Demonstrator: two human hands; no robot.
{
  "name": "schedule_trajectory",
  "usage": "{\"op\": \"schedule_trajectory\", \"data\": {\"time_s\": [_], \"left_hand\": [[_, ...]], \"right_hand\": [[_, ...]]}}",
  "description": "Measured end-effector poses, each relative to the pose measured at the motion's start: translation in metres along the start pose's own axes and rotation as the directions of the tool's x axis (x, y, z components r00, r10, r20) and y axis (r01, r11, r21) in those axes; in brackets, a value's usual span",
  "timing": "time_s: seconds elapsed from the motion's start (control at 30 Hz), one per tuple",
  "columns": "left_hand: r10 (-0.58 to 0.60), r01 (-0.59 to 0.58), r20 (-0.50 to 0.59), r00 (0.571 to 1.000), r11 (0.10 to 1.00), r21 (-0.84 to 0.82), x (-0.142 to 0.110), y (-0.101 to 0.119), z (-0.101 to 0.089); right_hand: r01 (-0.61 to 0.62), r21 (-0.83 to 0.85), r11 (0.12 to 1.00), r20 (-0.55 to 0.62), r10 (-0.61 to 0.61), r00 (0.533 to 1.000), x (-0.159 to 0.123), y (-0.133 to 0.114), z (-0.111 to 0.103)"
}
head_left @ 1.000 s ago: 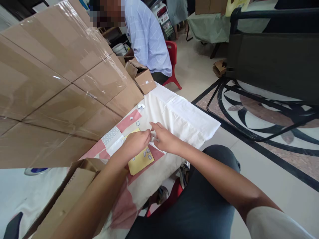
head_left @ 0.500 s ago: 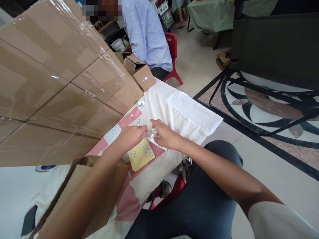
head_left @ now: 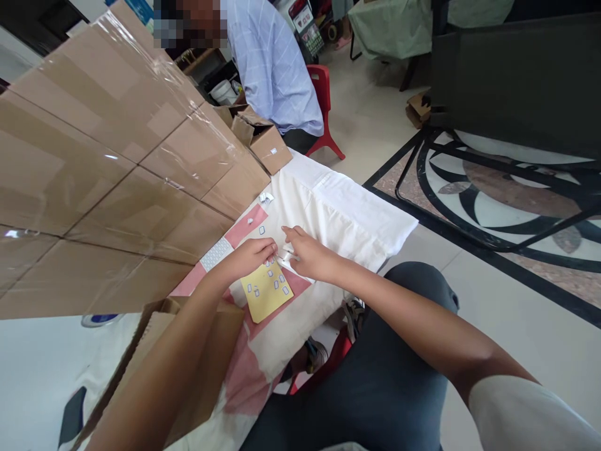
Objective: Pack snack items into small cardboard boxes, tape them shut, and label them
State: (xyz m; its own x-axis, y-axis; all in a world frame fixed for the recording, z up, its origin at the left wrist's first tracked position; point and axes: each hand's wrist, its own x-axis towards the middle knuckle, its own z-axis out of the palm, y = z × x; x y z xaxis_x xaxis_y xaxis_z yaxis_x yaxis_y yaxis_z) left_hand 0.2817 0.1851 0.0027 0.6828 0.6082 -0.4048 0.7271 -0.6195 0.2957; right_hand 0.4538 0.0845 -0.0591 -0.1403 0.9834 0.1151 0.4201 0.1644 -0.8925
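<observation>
My left hand is closed in a pinch above the top edge of a yellow sheet; what lies in its fingertips is too small to make out. Facing it, my right hand has its thumb and lower fingers around a small white object, while the index finger points out. The two hands' fingertips nearly meet. Several small, dark-outlined pale pieces lie on the yellow sheet. Beyond my left wrist is a white sheet with rows of small marks. One outlined piece lies on the cloth past my fingers.
Taped cardboard boxes form a wall at the left. An open carton stands under my left forearm. A pink and white cloth covers the table. Across from me a person in a blue shirt sits on a red chair.
The left fingertips have drawn back slightly from the right hand's. My right hand stays nearly in place. The view has shifted a little.
</observation>
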Motion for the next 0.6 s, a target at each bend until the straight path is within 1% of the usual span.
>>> {"op": "schedule_trajectory", "data": {"time_s": [0.07,0.13,0.23,0.27,0.33,0.4,0.47,0.53,0.6], "left_hand": [[-0.028,0.030,-0.030,0.999,0.997,0.066,0.000,0.000,-0.002],[-0.073,0.087,-0.098,0.992,0.986,0.142,-0.002,-0.002,-0.007],[-0.158,0.211,-0.226,0.961,0.949,0.233,-0.008,-0.006,-0.021],[-0.179,0.238,-0.246,0.953,0.942,0.237,-0.010,-0.007,-0.024],[-0.188,0.227,-0.220,0.957,0.958,0.172,-0.014,-0.007,-0.026],[-0.149,0.154,-0.122,0.981,0.988,0.031,-0.014,-0.004,-0.021],[-0.098,0.095,-0.036,0.995,0.992,-0.078,-0.012,0.002,-0.012],[-0.066,0.065,-0.001,0.998,0.992,-0.110,-0.007,0.006,-0.003],[-0.039,0.039,0.000,0.999,0.993,-0.112,-0.002,0.008,0.002]], "right_hand": [[0.018,0.001,1.000,-0.012,-0.018,1.000,0.000,0.002,0.001],[0.039,0.002,0.999,-0.027,-0.039,0.999,0.000,0.003,0.000],[0.051,-0.003,0.999,-0.036,-0.051,0.998,-0.001,0.003,-0.001],[0.050,-0.006,0.999,-0.037,-0.050,0.998,-0.002,0.003,-0.001],[0.046,-0.016,0.999,-0.036,-0.047,0.998,-0.002,0.002,-0.002],[0.042,-0.022,0.999,-0.034,-0.042,0.999,-0.002,0.002,-0.001],[0.037,-0.018,0.999,-0.037,-0.038,0.999,-0.002,0.002,0.000],[0.034,-0.007,0.999,-0.043,-0.034,0.998,-0.001,0.003,0.001],[0.029,0.006,1.000,-0.045,-0.029,0.999,-0.001,0.003,0.001]]}}
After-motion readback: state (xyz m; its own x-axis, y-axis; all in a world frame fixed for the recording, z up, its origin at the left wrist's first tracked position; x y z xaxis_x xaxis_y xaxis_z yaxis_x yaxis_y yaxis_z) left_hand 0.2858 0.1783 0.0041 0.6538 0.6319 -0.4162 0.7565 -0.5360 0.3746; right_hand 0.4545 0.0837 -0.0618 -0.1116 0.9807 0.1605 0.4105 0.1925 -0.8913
